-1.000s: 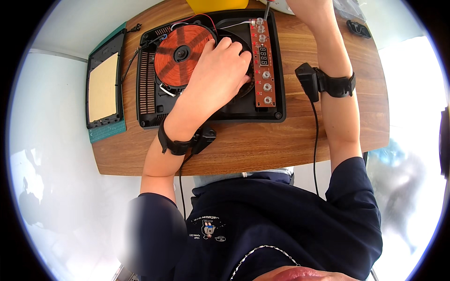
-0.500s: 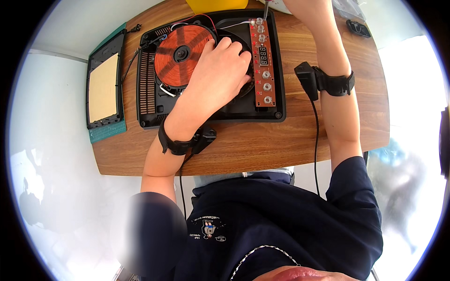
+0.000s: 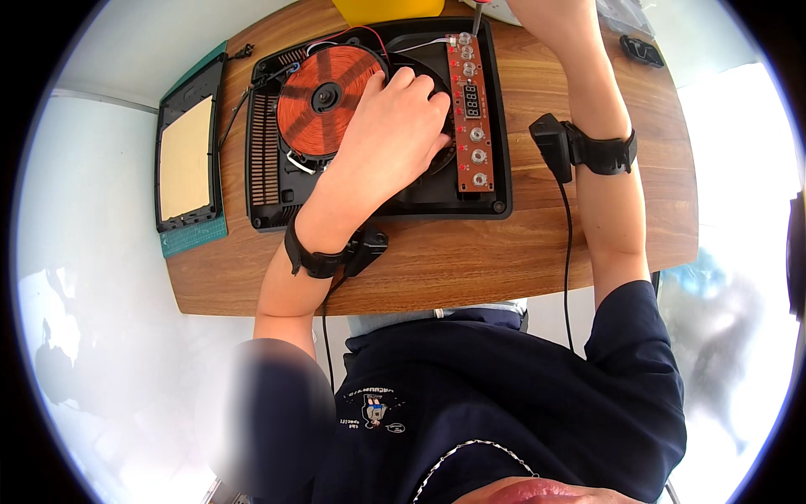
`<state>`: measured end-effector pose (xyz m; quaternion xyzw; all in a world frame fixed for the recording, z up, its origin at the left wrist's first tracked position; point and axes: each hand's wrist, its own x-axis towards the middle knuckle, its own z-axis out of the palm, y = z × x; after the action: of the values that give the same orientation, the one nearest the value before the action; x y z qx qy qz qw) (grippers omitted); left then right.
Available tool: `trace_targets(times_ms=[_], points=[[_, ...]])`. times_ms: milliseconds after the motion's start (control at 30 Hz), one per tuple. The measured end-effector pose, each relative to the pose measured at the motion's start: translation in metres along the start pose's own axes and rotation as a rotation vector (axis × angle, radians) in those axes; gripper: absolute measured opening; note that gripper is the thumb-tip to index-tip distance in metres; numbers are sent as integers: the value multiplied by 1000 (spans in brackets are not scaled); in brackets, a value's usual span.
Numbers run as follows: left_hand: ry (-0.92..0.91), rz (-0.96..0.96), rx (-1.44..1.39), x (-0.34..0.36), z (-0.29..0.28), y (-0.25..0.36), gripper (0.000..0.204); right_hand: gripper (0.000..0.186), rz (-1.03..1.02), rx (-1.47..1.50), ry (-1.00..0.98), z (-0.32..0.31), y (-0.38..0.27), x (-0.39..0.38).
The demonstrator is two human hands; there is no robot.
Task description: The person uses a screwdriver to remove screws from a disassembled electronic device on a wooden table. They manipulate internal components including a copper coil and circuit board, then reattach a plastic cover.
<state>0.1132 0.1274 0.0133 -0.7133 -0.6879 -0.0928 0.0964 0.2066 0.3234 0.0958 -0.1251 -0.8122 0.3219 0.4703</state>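
Note:
An opened induction cooker base (image 3: 336, 220) lies on the wooden table, black, with its copper coil (image 3: 306, 109) at the left. My left hand (image 3: 395, 126) rests over the coil's right edge and the dark round fan part beside it. Its fingers are curled and their tips are hidden, so what they grip cannot be made out. A brown control board (image 3: 471, 155) with a digit display runs down the right side. At the board's top end stands a screwdriver (image 3: 477, 20), its metal shaft upright. My right hand (image 3: 550, 18) holds it from above, its fingers cut off by the frame.
A black cover with a beige panel (image 3: 186, 160) lies on a green cutting mat (image 3: 195, 242) at the left. A yellow object (image 3: 386, 8) stands at the back. Far right sits a small black clip-like item (image 3: 642, 50) by clear plastic (image 3: 625, 17). Cables trail from both wrist straps.
My right forearm has shifted very slightly toward me, and a little of the screwdriver's red upper part shows at the top edge. The left hand and the cooker base stay put.

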Motion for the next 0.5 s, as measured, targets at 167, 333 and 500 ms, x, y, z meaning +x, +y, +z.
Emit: trace_targets(times_ms=[167,333,500], points=[[2,-1,-1,1,0,1,26,49,-148,-176,-6,3,13,2],[-2,-17,-3,-2,-1,0,26,51,27,322,-361,-36,9,14],[-2,-14,7,-3,0,1,26,53,-83,-99,-2,10,22,1]])
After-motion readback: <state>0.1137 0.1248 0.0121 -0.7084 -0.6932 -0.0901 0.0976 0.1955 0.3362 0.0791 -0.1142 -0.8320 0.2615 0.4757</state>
